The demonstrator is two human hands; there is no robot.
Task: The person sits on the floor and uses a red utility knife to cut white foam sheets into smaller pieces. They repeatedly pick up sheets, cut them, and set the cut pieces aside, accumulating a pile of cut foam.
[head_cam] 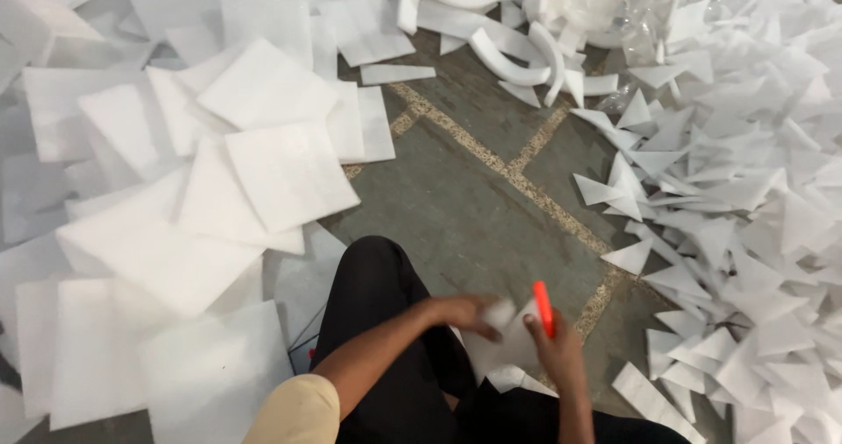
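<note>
The person sits on the floor (474, 207), a grey stone surface with speckled joint lines, one knee in black trousers (377, 295) drawn up between the arms. The left hand (469, 311) is curled around the edge of a white foam sheet (509, 343) held over the lap, fingers closed on it. The right hand (554, 343) grips an orange-handled cutter (544, 308), its handle standing up from the fist, and also touches the same sheet. To the left lies a loose heap of square foam sheets (281, 172), soft-looking, matte and thin, overlapping at odd angles. To the right spreads a large heap of small triangular foam pieces (728, 207), sharp-cornered and flat, many layers deep. Judging by the two heaps, a great many triangles are already cut, while a good stock of uncut squares remains, so the work looks well under way but far from finished. Near the top of the view lie curved foam strips (509, 62) and some crumpled clear plastic film (614, 10).
</note>
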